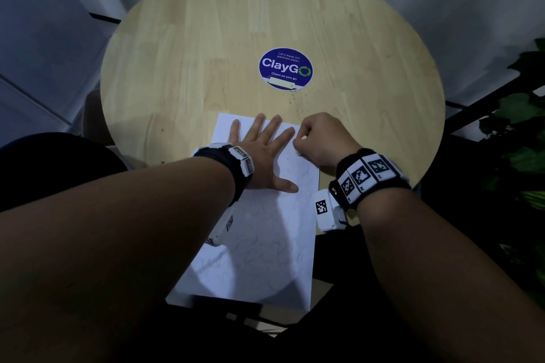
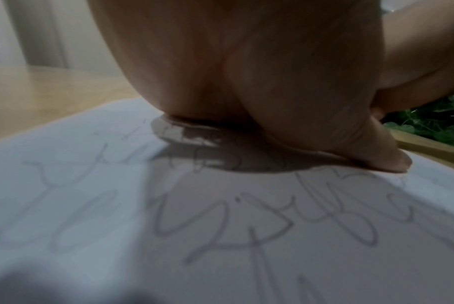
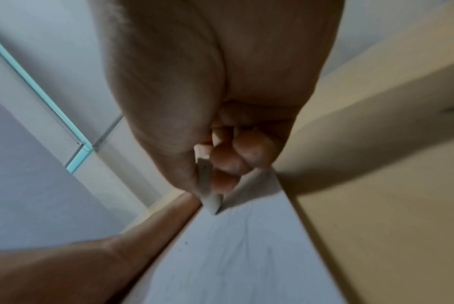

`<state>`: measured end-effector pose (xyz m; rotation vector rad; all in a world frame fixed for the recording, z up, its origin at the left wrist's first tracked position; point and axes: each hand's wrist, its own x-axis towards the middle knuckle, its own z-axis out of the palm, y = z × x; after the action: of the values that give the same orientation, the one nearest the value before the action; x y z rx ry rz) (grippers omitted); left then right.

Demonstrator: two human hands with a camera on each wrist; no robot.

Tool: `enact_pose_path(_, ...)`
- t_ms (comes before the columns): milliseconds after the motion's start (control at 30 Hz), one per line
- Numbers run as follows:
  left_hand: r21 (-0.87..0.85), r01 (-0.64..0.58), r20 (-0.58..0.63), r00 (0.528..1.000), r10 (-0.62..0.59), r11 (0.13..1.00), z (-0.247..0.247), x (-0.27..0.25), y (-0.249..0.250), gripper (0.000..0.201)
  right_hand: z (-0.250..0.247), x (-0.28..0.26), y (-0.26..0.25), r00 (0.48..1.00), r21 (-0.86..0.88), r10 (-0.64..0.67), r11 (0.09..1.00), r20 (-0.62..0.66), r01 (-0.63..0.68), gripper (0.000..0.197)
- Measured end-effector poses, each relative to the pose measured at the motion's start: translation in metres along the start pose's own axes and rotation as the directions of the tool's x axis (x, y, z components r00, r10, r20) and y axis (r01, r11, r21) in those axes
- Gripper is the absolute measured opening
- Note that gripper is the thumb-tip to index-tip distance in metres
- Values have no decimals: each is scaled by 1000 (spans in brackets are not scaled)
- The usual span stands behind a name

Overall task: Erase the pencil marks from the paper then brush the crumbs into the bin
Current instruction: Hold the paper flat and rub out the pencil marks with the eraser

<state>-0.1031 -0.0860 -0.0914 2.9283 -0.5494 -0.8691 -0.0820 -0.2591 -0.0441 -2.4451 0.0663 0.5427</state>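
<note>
Left hand (image 1: pixel 261 153): your fingers lie wide and flat on the paper (image 1: pixel 259 244).
Right hand (image 1: pixel 323 137): your fingers pinch the eraser (image 3: pixel 207 185) against the paper.

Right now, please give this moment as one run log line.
phase: erasing | left hand: flat on paper | right hand: grips eraser, tip on paper | marks: many remain | bin: unseen

paper (image 1: pixel 265 244) on table (image 1: pixel 206 38), sticker (image 1: pixel 285 68) behind
</note>
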Motion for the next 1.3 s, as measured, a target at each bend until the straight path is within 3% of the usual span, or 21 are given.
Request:
enact_pose_path(67,10,3,2,1000,-3,1000,0,0,0,132,-2,-4,-2,980,-21,57,998,193,-54,8)
enact_pose_path(133,16,6,4,1000,-6,1000,0,0,0,132,-3,-8,-3,961,-39,84,996,264,-76,8)
enact_pose_path(267,7,2,9,1000,-2,1000,-1,0,0,131,-1,0,0,1000,-16,20,1000,-6,-20,7)
enact_pose_path(400,14,5,16,1000,-5,1000,-2,-1,1,132,-3,-6,-2,971,-56,68,997,227,-57,8)
enact_pose_path(433,15,5,17,1000,-5,1000,-2,-1,1,132,-2,-6,-2,976,-59,60,997,212,-48,8)
enact_pose_path(533,10,4,14,1000,-4,1000,-2,-1,1,131,0,-2,-1,1000,-21,14,1000,-13,-14,7)
enact_pose_path(567,7,3,12,1000,-4,1000,-2,-1,1,131,-1,0,-2,1000,-12,18,1000,-21,-18,6)
enact_pose_path(700,14,5,9,1000,-5,1000,-1,0,0,132,-2,-9,-5,963,-57,73,997,259,-60,8)
enact_pose_path(733,14,5,9,1000,-5,1000,-1,0,0,132,-1,-8,-4,971,-44,63,998,233,-54,8)
enact_pose_path(833,10,2,10,1000,-2,1000,-2,-1,1,131,3,1,1,998,17,27,1000,-61,-26,7)
enact_pose_path(867,6,2,8,1000,-2,1000,-2,-1,1,131,3,3,1,994,42,32,999,-100,-28,6)
enact_pose_path(900,5,2,7,1000,-2,1000,-2,-2,1,131,3,2,0,997,61,40,998,-63,-36,5)
enact_pose_path(1000,4,-1,-1,1000,1,1000,-2,-2,1,131,7,-5,-1,974,66,61,995,220,-77,11)
enact_pose_path(1033,4,0,3,1000,0,1000,-2,-2,1,131,8,-6,-1,972,72,56,995,227,-75,12)
enact_pose_path(1167,7,5,14,1000,-5,1000,-2,-1,1,132,10,5,2,994,86,40,996,-101,-31,12)
enact_pose_path(1200,5,5,12,1000,-5,1000,-2,-2,1,132,10,4,1,996,96,38,995,-80,-30,12)
enact_pose_path(1300,-2,1,12,1000,-1,1000,-2,-1,1,131,12,-4,-2,982,117,18,992,188,-41,16)
